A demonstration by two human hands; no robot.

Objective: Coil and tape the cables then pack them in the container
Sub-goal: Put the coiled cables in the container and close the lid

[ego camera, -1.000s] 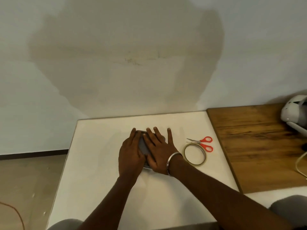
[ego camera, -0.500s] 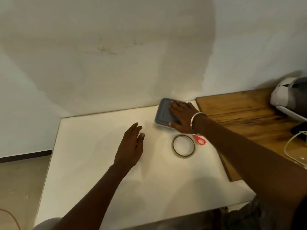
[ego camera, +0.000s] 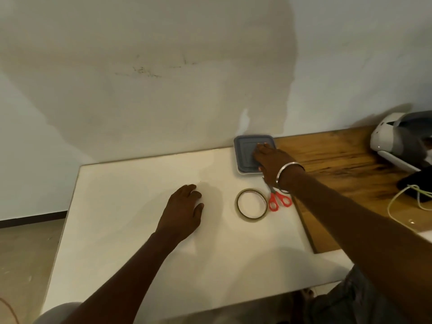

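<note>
Your right hand (ego camera: 271,163) is lying flat on the container (ego camera: 247,153), fingers straight across the gray lid and gripping nothing. The thumb is sitting at the near right corner of the lid. A metal bangle (ego camera: 286,169) is showing on that wrist.

The container is sitting at the far right corner of the white table (ego camera: 140,242), against the wall and right beside the wooden top (ego camera: 339,160). The lid is on, so I can't tell what's inside.

Your left hand (ego camera: 182,211) is resting palm down mid-table, fingers loosely bent and holding nothing. It's well apart from the container.

The tape roll (ego camera: 251,204) is lying flat between your two hands, nearer you than the container. The scissors (ego camera: 279,199), with red handles, are lying just beside the roll on its right. Your right wrist is partly covering the blades.

On the wooden top at far right, a white device (ego camera: 397,141) is sitting with a pale cord (ego camera: 402,197) trailing below it.
</note>
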